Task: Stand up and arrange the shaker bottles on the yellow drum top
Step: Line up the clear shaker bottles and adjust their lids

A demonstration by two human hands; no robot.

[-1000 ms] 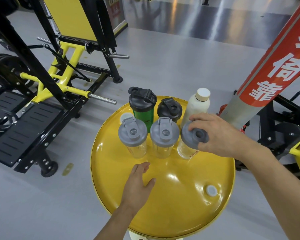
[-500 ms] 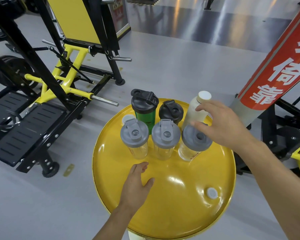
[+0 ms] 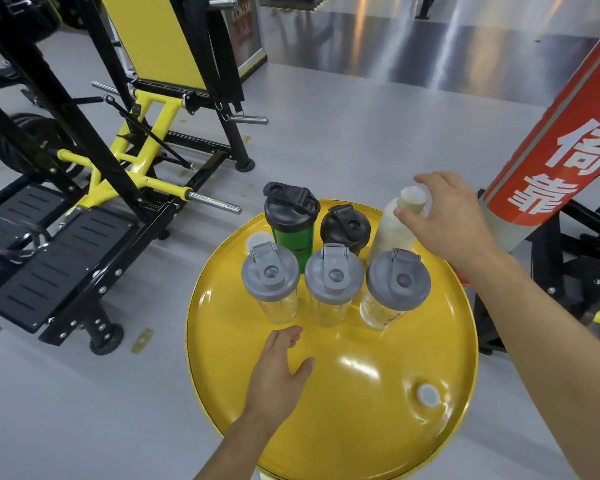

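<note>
On the yellow drum top [image 3: 343, 393] three clear shakers with grey lids stand upright in a front row: left [image 3: 270, 277], middle [image 3: 334, 277], right [image 3: 397, 280]. Behind them stand a green shaker with a black lid [image 3: 291, 233], a shorter black shaker [image 3: 345, 226] and a white bottle with a cream cap [image 3: 392, 230]. My right hand [image 3: 444, 216] grips the white bottle at its neck, thumb on the shoulder and fingers behind the cap. My left hand [image 3: 278, 372] lies flat on the drum just in front of the row, holding nothing.
A white bung [image 3: 427, 394] sits in the drum top near its right front, and another [image 3: 255, 241] shows behind the left shaker. A black and yellow gym machine [image 3: 94, 168] stands on the left. A red padded post [image 3: 551, 140] leans at the right, close to the drum.
My right hand let go of the right clear shaker's lid and moved back and up to the white bottle's neck. The left hand stayed in place.
</note>
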